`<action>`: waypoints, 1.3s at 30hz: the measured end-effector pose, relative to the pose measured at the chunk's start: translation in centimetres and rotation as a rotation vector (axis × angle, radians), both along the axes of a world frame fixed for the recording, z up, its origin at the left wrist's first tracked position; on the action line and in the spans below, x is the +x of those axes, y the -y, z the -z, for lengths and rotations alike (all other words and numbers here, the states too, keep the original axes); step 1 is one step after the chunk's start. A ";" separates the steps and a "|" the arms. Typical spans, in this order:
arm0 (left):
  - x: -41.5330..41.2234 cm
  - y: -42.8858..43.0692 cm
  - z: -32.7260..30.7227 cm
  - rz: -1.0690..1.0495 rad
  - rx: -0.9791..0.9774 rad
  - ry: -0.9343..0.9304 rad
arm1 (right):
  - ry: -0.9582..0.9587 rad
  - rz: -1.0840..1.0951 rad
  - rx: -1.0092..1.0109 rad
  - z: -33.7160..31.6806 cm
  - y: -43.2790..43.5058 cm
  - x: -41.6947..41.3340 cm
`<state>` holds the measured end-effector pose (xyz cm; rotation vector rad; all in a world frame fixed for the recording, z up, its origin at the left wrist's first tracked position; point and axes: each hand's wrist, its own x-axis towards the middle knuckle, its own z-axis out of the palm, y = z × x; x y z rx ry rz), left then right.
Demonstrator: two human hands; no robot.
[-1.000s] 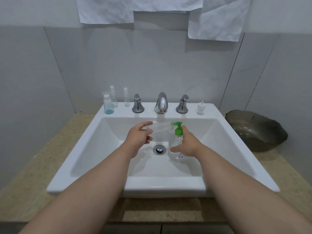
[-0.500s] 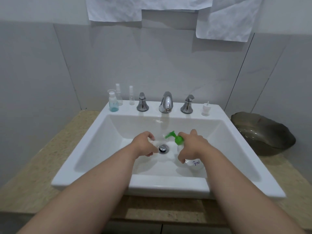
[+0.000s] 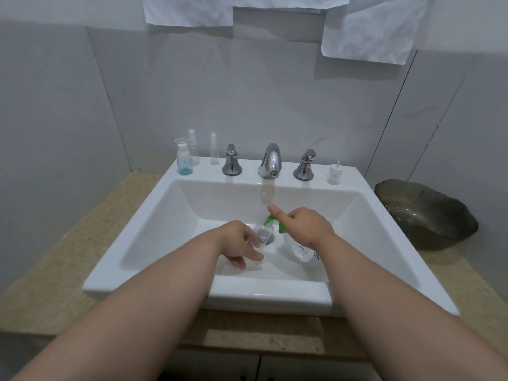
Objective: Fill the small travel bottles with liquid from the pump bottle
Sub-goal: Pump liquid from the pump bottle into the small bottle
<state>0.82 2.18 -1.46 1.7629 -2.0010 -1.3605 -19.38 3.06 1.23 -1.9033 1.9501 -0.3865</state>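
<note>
In sink [image 3: 275, 295]: right hand [image 3: 310, 226] grips tilted pump bottle [image 3: 301, 250], nozzle [image 3: 267, 220] pointing left; left hand [image 3: 236, 240] clasps travel bottle [image 3: 259, 237]

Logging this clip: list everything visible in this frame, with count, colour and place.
sink: 1, white, set in the counter
counter: 1, beige speckled, around the sink
faucet spout: 1, chrome, back ledge centre
tap handles: 2, chrome, flanking the spout
tinted bottle: 1, bluish, back ledge left
spray bottles: 2, clear, beside the tinted bottle
pump top: 1, white, back ledge right
bowl: 1, dark grey, counter right
paper sheets: overlapping, count unclear, white, wall top
pump bottle: 1, clear, green pump, over the basin
travel bottle: 1, clear, by the green nozzle
left hand: grips the travel bottle
right hand: holds the pump bottle, index finger on the pump
</note>
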 end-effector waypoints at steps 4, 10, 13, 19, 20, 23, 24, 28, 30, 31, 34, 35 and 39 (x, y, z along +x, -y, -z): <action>0.2 0.3 0.4 0.000 -0.017 0.014 | -0.097 0.002 -0.054 0.5 0.6 0.7; 0.5 0.9 1.0 0.007 -0.058 0.037 | -0.092 -0.016 -0.105 0.9 1.4 1.1; 0.5 0.9 1.0 0.032 -0.112 0.042 | -0.076 -0.022 -0.132 0.9 1.7 0.9; 0.4 1.0 0.9 0.004 -0.182 -0.032 | -0.064 0.054 -0.178 1.4 1.4 -0.4; 0.4 1.0 0.8 -0.018 -0.189 -0.063 | -0.071 0.061 -0.168 1.4 1.3 -0.6; 0.2 1.1 0.7 -0.081 -0.213 -0.148 | -0.038 0.104 -0.159 1.2 1.4 -1.0; 0.1 1.0 0.6 -0.090 -0.225 -0.162 | -0.016 0.121 -0.168 1.1 1.5 -1.1; 0.1 1.0 0.6 -0.091 -0.283 -0.154 | 0.096 0.147 -0.198 0.8 1.4 -1.0; 0.1 1.0 0.6 -0.114 -0.287 -0.173 | 0.141 0.145 -0.222 0.7 1.3 -1.1; 0.1 1.0 0.6 -0.128 -0.288 -0.184 | 0.155 0.147 -0.234 0.7 1.3 -1.2; 0.0 1.1 0.7 -0.128 -0.290 -0.186 | 0.117 0.154 -0.235 0.9 1.1 -1.4; 0.0 1.1 0.7 -0.126 -0.288 -0.190 | 0.094 0.152 -0.232 1.1 1.1 -1.5; 0.0 1.2 0.6 -0.161 -0.264 -0.256 | 0.122 0.162 -0.217 1.3 1.1 -1.7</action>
